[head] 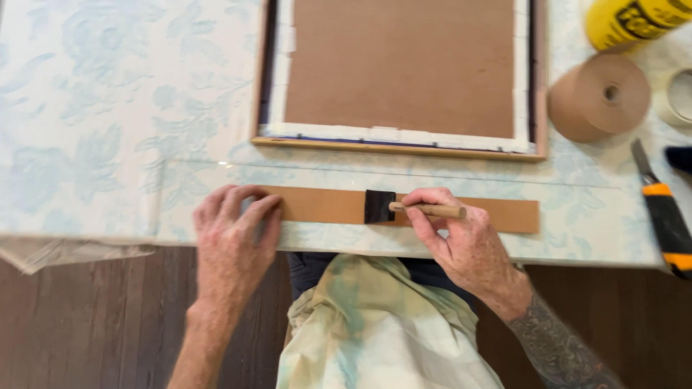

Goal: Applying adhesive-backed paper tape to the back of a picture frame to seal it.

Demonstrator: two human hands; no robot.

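A foam brush (380, 206), its black wedge head set on a short pale wooden handle, rests on a long strip of brown paper tape (504, 215) that lies flat along the near edge of the counter (108, 144). The right hand (461, 245) pinches the brush handle between thumb and fingers, its knuckles just on the near side of the strip and the brush head lying to the left of the fingers, about midway along the tape. The left hand (232, 241) lies palm down with fingers spread and pressed flat on the strip's left end, gripping nothing. The strip is matte and smooth with straight cut ends. It lies on a clear sheet (577, 216) whose thin edges catch the light, over a pale blue floral cloth that covers the counter. Just beyond the strip lies a wooden picture frame (396, 148), face down, with a brown fibreboard backing bordered by white tape pieces. To the right of the frame stands a thick roll of brown paper tape (598, 97), with a yellow container (634, 21) behind it and a whitish roll (677, 97) at the picture's edge. A utility knife (663, 216) with a black and orange body lies near the counter's right end.
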